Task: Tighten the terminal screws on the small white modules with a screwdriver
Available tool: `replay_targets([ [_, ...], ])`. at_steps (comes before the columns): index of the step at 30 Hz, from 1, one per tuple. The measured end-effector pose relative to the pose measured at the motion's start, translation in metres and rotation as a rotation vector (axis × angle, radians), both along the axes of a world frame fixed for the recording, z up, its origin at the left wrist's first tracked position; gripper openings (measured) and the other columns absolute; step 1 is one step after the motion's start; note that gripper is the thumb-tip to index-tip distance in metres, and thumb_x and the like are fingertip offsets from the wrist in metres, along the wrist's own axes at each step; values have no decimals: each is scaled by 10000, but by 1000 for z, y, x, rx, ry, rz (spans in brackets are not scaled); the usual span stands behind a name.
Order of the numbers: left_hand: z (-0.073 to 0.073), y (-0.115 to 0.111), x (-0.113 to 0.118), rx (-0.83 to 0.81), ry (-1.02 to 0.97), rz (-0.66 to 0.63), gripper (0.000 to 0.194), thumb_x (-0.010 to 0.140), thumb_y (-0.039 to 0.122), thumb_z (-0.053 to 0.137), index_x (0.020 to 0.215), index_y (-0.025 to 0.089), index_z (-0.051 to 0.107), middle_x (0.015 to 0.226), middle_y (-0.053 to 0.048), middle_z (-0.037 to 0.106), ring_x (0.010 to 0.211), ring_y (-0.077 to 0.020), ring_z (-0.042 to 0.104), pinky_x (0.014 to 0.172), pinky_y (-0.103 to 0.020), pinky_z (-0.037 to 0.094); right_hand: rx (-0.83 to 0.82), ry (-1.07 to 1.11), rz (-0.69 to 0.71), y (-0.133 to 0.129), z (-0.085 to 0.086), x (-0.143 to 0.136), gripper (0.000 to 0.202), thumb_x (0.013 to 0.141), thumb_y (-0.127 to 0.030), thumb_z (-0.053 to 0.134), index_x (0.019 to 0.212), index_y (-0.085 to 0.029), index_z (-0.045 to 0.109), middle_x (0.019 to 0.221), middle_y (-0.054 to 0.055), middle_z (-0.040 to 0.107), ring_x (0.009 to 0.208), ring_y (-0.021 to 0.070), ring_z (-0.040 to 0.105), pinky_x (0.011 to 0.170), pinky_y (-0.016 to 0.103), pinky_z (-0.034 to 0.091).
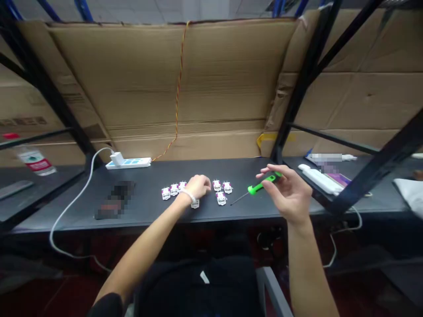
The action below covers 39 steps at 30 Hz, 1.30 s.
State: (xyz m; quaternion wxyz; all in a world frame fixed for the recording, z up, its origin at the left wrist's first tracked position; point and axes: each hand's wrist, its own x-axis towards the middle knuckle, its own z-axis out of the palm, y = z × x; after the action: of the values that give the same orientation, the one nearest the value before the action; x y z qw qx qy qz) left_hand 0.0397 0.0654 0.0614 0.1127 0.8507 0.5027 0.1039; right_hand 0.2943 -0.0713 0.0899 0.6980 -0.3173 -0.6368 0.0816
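Observation:
My right hand (291, 193) holds a screwdriver (261, 185) with a green handle above the right part of the desk. The screwdriver's thin shaft slants down to the left. My left hand (197, 187), with a white band at the wrist, is low over the desk with its fingers curled. Whatever is under those fingers is hidden. Small white-and-purple parts lie on both sides of it: a group on the left (174, 189), one by the wrist (195, 204), and a group on the right (221, 198).
A white power strip (139, 163) with a plugged-in charger and cable stands at the back left. A blurred-out dark object (115, 200) lies in front of it. Black rack posts (297, 92) rise at both sides. A bottle (36, 160) lies far left; a white device (320, 178) lies right.

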Motion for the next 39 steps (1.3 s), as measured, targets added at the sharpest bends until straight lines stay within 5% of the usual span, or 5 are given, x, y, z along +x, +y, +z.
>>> replay_targets([
  [4, 3, -22, -35, 67, -208, -50, 159, 918, 183, 635, 882, 203, 788, 947, -47, 814, 923, -215, 747, 932, -294, 555, 4, 3, 9, -1, 2, -3, 340, 890, -199, 806, 1217, -275, 749, 1055, 51, 755, 886, 203, 778, 803, 370, 676],
  [11, -20, -55, -68, 70, -453, -209, 155, 950, 206, 593, 843, 201, 706, 1130, -86, 763, 1109, -237, 704, 1066, -403, 534, -9, -14, 46, 0, 2, -10, 353, 887, -191, 808, 1225, -273, 747, 1068, 53, 748, 892, 203, 782, 797, 357, 677],
  [19, -37, -52, -74, 16, -460, -203, 143, 936, 189, 620, 835, 196, 722, 1193, -94, 752, 1134, -244, 703, 1098, -432, 520, 6, -63, 22, -1, 2, -13, 356, 885, -191, 807, 1225, -278, 747, 1060, 54, 745, 896, 213, 778, 804, 383, 674],
  [39, -43, -59, -72, 118, -400, -202, 194, 985, 161, 495, 907, 205, 667, 1196, -100, 750, 1157, -242, 715, 1060, -418, 560, -3, -104, 59, -4, 4, -19, 359, 901, -188, 791, 1244, -282, 742, 1081, 56, 732, 915, 207, 767, 813, 378, 671],
])
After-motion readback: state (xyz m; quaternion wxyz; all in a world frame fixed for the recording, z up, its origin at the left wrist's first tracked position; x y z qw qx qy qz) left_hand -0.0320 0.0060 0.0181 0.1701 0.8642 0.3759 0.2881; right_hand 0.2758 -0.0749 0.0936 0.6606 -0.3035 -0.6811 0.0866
